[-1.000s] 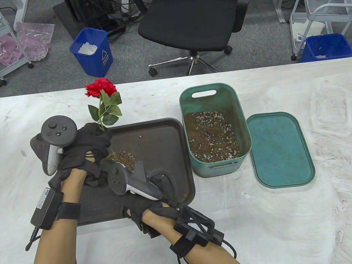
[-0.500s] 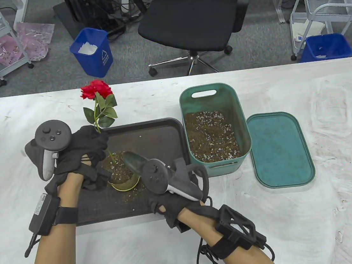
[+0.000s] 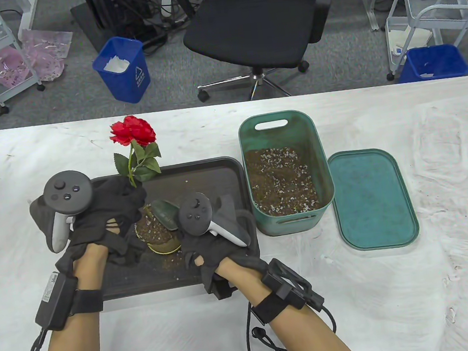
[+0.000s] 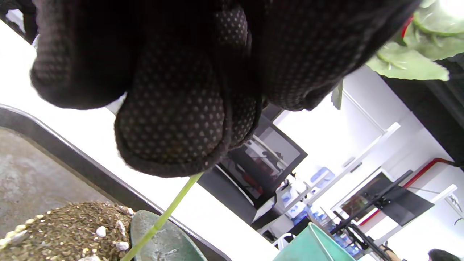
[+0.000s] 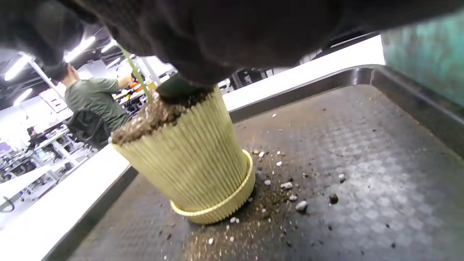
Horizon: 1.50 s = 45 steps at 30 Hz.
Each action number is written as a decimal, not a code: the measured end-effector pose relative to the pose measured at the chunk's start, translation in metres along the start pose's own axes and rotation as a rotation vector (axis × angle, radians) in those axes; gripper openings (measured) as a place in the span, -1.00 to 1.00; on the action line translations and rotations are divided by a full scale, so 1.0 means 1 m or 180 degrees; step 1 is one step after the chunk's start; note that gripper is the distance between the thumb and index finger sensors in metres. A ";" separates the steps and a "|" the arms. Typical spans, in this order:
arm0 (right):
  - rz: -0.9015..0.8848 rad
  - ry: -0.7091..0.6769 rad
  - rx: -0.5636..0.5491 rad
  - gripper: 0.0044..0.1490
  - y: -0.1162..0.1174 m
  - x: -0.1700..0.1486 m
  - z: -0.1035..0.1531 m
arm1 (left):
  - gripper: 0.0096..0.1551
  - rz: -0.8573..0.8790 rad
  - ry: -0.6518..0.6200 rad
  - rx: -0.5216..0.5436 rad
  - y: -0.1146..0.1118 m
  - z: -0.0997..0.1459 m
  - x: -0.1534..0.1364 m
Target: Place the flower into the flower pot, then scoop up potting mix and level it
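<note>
A red flower stands upright with its green stem in the soil of a yellow ribbed pot. My left hand pinches the stem just above the pot. My right hand grips a green scoop; its blade lies on the heaped soil beside the stem. The handle is hidden under the hand. The pot stands on a dark tray.
A green bin of potting mix stands right of the tray, and its lid lies further right. Spilled soil and pebbles lie on the tray around the pot. An office chair stands beyond the table.
My right hand swung out to the right with the scoop, then came back so the blade sits on the pot's soil. The left hand kept hold of the stem; the flower swayed slightly.
</note>
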State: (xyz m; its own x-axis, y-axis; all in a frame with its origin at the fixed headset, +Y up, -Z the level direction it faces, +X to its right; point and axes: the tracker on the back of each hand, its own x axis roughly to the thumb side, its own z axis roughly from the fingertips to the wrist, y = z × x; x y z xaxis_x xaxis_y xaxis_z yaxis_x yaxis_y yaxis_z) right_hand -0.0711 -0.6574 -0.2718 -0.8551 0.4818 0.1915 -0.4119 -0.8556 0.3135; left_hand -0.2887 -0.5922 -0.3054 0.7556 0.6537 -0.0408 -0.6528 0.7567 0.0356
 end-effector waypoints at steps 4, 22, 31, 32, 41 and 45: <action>-0.0095 -0.0048 -0.0098 -0.38 -0.014 -0.002 -0.004 | -0.54 -0.0030 -0.0078 -0.0073 0.001 -0.001 0.000; 0.0973 -0.0664 0.0372 -0.41 -0.016 0.007 -0.038 | -0.55 0.0127 -0.0105 -0.0242 0.006 -0.006 -0.009; 0.0797 -0.1022 0.0241 -0.40 -0.034 0.008 -0.041 | -0.56 0.0113 -0.0295 -0.0491 0.009 -0.004 -0.008; 0.0950 -0.1025 0.0278 -0.39 -0.033 0.009 -0.043 | -0.56 0.0102 -0.0313 -0.0511 0.010 -0.003 -0.008; 0.1217 -0.0748 0.0553 -0.41 -0.020 0.009 -0.047 | -0.55 0.0123 -0.0234 -0.0407 0.007 -0.006 -0.007; 0.0813 -0.0727 0.0455 -0.38 -0.022 0.004 -0.035 | -0.55 0.0161 -0.0169 -0.0364 0.008 -0.007 -0.010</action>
State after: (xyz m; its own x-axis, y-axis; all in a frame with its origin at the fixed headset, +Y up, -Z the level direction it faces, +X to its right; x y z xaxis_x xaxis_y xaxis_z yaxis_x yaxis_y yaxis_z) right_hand -0.0771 -0.6433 -0.3105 -0.8257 0.2996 0.4780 -0.1322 -0.9265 0.3524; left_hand -0.3017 -0.5930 -0.3120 0.7213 0.6925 0.0113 -0.6898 0.7198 -0.0778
